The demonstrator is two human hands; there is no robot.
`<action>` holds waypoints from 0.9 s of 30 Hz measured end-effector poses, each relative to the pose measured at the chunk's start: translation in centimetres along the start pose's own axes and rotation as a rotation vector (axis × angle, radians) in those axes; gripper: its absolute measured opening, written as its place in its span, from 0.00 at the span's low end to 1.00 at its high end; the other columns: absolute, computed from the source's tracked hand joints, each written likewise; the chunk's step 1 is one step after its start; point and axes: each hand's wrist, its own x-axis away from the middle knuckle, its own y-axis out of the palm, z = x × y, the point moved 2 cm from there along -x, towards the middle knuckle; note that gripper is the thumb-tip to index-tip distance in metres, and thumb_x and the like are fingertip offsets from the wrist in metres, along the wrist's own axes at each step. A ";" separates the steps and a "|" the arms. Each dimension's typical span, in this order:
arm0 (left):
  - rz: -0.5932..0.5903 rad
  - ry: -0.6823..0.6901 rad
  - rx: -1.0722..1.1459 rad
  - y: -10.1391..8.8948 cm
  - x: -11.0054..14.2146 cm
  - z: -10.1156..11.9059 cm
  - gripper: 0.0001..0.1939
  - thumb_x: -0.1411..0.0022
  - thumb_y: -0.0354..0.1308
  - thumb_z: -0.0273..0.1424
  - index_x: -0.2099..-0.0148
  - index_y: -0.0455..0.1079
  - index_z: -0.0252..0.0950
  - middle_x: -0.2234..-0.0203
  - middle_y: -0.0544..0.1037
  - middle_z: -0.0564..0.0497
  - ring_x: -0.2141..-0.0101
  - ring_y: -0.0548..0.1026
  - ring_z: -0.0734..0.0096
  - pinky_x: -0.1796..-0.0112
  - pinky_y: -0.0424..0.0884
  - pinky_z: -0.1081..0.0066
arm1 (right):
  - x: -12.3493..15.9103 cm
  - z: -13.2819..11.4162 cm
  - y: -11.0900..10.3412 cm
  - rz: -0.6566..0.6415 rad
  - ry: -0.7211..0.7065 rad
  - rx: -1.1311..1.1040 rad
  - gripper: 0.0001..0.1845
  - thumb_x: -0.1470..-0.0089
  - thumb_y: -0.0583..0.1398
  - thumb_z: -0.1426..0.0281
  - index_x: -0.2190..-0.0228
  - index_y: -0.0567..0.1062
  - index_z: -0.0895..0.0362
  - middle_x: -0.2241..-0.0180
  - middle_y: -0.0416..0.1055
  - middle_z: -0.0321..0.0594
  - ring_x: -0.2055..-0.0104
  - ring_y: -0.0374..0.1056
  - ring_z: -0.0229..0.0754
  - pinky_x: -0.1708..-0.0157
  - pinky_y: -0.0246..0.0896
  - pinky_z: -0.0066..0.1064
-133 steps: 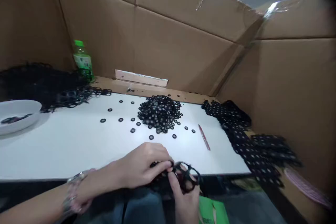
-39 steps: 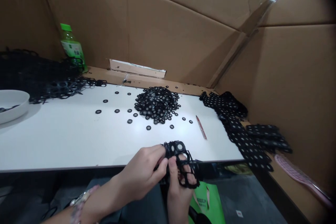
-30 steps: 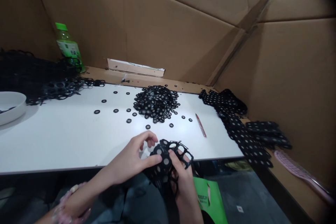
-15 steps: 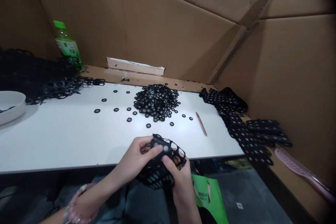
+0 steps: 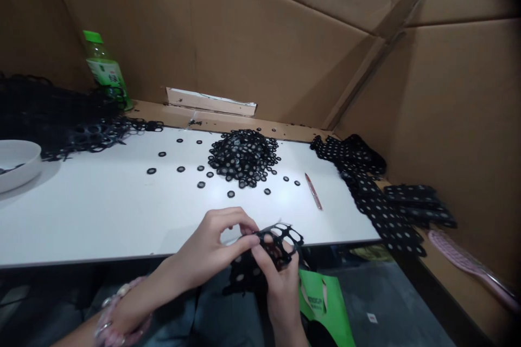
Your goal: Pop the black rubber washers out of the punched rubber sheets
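Note:
At the table's front edge my left hand, with a pink beaded bracelet, pinches the edge of a black perforated sheet between thumb and fingertips. My right hand grips the same sheet from the right, its thumb pressed close to the left thumb. Emptied holes form an open mesh at the sheet's upper right, while pale-centred discs still sit in its lower part. Whether a loose disc lies between the fingertips is hidden. Beyond the hands rises a pile of small black rings with pale centres.
Several single rings lie scattered around the pile. A red pen rests to its right, near black dotted sheets. A pink hairbrush lies farther right. At left are a white bowl, black mesh scraps and a green bottle.
My left fingers have shifted right and arched up along the sheet. The sheet has turned, its open mesh moving right and its lower part now hanging beneath my hands.

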 end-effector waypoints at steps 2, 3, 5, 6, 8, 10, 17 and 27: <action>-0.012 -0.038 0.020 0.1 -0.2 -0.1 0.10 0.39 0.50 0.31 0.69 0.70 0.35 0.74 0.75 0.52 0.71 0.71 0.74 0.68 0.66 0.76 | 0.4 -0.4 0.3 0.031 -0.016 0.008 0.17 0.64 0.67 0.68 0.69 0.70 0.57 0.69 0.75 0.37 0.64 0.71 0.42 0.64 0.67 0.32; 0.003 -0.049 0.016 -0.1 -0.3 -0.2 0.11 0.38 0.50 0.31 0.70 0.70 0.35 0.75 0.75 0.52 0.72 0.71 0.74 0.69 0.65 0.76 | 0.5 -0.5 0.3 0.041 -0.013 0.004 0.18 0.65 0.67 0.68 0.69 0.70 0.57 0.69 0.75 0.37 0.64 0.71 0.42 0.64 0.66 0.31; 0.091 -0.078 0.009 -1.1 -1.0 -0.9 0.14 0.38 0.48 0.32 0.73 0.69 0.34 0.79 0.73 0.53 0.76 0.70 0.75 0.72 0.64 0.77 | 0.5 -0.3 0.1 0.064 0.018 -0.016 0.18 0.65 0.67 0.67 0.69 0.70 0.57 0.69 0.75 0.37 0.64 0.71 0.42 0.63 0.66 0.31; 0.161 -0.094 -0.004 -1.9 -1.6 -1.3 0.14 0.38 0.48 0.32 0.74 0.68 0.34 0.81 0.72 0.54 0.77 0.70 0.76 0.73 0.64 0.77 | 0.4 -0.1 -0.1 0.072 0.038 -0.027 0.18 0.65 0.67 0.67 0.69 0.70 0.57 0.70 0.75 0.37 0.64 0.71 0.42 0.63 0.66 0.31; 0.318 -0.106 -0.062 -4.0 -3.3 -2.4 0.14 0.38 0.48 0.33 0.74 0.66 0.33 0.83 0.69 0.55 0.80 0.68 0.76 0.76 0.62 0.77 | -0.1 0.3 -0.5 0.067 0.091 -0.058 0.19 0.66 0.68 0.67 0.69 0.71 0.57 0.70 0.75 0.37 0.64 0.71 0.42 0.63 0.66 0.31; 0.381 -0.068 -0.181 -5.7 -5.8 -3.4 0.13 0.39 0.48 0.33 0.73 0.66 0.33 0.82 0.68 0.55 0.80 0.67 0.76 0.77 0.62 0.77 | -0.6 0.6 -0.7 0.024 0.175 -0.108 0.19 0.66 0.68 0.67 0.69 0.72 0.57 0.69 0.75 0.37 0.64 0.71 0.42 0.62 0.66 0.31; 0.141 0.121 -0.735 -4.4 -13.8 -7.1 0.08 0.41 0.50 0.29 0.63 0.70 0.33 0.65 0.73 0.46 0.63 0.71 0.63 0.62 0.65 0.66 | -1.3 0.2 -0.1 -0.167 0.276 -0.265 0.21 0.68 0.69 0.72 0.66 0.73 0.57 0.63 0.76 0.42 0.59 0.71 0.46 0.57 0.65 0.35; -0.110 0.509 -0.276 -1.4 -3.3 1.3 0.12 0.44 0.57 0.37 0.63 0.68 0.31 0.71 0.73 0.46 0.69 0.70 0.69 0.68 0.66 0.71 | -1.9 1.2 -0.7 0.122 0.094 -0.090 0.24 0.69 0.69 0.69 0.66 0.68 0.58 0.68 0.75 0.39 0.64 0.72 0.44 0.63 0.68 0.34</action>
